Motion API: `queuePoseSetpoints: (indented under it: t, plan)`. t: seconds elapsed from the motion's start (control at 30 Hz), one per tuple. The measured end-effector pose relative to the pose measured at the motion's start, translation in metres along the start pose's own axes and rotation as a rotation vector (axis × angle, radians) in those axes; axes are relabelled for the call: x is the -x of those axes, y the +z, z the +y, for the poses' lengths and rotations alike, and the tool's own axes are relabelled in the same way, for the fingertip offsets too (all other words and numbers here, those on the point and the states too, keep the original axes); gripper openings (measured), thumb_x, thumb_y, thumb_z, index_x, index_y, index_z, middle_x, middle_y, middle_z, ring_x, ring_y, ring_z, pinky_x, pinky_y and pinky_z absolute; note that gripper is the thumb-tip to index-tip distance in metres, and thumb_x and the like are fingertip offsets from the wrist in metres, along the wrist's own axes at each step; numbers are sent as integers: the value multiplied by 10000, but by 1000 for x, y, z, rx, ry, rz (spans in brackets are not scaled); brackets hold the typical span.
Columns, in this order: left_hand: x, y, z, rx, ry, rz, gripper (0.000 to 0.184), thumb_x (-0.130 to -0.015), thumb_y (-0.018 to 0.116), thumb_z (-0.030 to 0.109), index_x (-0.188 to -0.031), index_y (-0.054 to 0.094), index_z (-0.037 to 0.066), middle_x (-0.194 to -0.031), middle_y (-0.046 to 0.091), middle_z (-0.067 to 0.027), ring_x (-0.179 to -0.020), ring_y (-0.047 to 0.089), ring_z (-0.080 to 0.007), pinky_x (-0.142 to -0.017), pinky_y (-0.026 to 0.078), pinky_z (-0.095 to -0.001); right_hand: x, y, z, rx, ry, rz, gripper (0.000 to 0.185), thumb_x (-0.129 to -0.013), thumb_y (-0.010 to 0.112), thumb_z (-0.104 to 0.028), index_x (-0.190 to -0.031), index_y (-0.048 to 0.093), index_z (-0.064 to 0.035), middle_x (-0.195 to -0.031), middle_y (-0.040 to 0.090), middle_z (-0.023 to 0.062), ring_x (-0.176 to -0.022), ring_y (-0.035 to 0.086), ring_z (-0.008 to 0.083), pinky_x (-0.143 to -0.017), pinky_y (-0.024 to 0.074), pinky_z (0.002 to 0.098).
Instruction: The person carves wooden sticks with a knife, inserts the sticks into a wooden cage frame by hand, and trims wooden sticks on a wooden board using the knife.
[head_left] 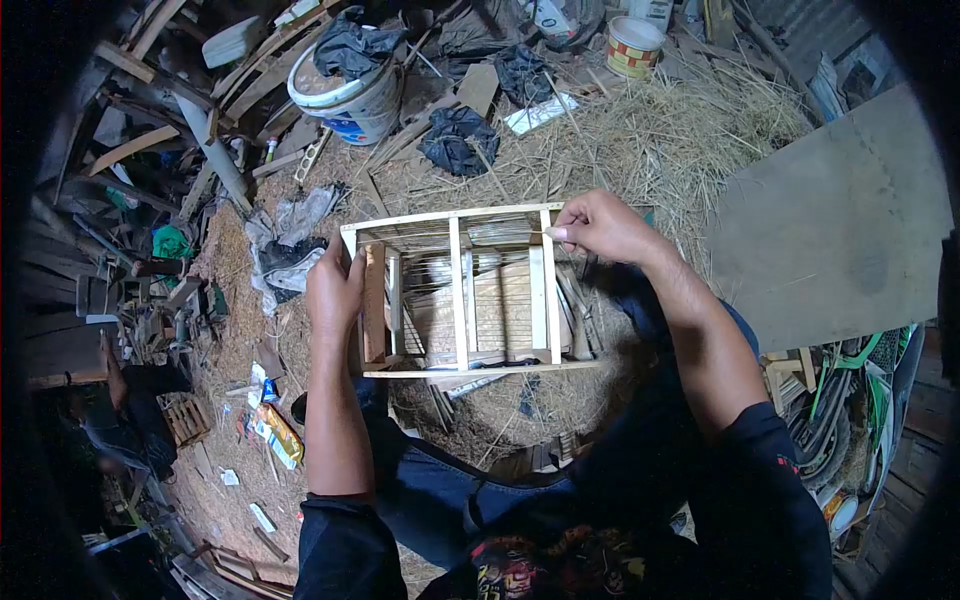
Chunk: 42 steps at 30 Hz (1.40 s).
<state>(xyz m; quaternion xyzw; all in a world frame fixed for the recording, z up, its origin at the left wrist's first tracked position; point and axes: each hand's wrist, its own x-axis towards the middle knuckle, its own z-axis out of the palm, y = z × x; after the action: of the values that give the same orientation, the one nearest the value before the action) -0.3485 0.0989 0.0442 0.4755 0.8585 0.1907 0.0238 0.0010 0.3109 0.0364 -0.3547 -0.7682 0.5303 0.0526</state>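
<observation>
A small slatted wooden crate (457,290) is held tilted over my lap, its open framed side facing up at me. Pale battens cross it, and thin slats line its inside. My left hand (336,290) grips its left end, thumb along the inner side near a browner wooden board (374,300). At the upper right corner, my right hand (605,230) is closed in a pinch against the top of the right batten (551,290). Whatever small thing may be between those fingertips is hidden.
Straw (690,140) covers the ground ahead. A white bucket (345,100) and a smaller brick-patterned bucket (634,48) stand at the back. A flat board (835,220) lies right, above a bicycle (835,420). Scrap wood and another person (125,420) are at left.
</observation>
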Motion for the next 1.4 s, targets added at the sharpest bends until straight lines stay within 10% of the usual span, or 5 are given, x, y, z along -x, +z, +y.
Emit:
queuePoseSetpoints:
  t: [0.57,1.4]
  plan:
    - [9,5,30,-236,-130,-28,545,-1021,599,284,-1451,464,-21,-1001,711,-301,-891,711,-473,-742,556,-576,-1,73,21,-81,-58,619,355,-975,725,-274,-784,626,8,-613,576,57,-563,509,135,-544,423,354]
    - [-10,18,45,-301,-2,-38,484,-960,666,304,-1288,478,1,-881,717,-296,-803,715,-489,-677,571,-586,34,91,43,-341,-163,661,297,-994,692,-194,-806,593,14,-648,597,94,-578,543,188,-563,437,390]
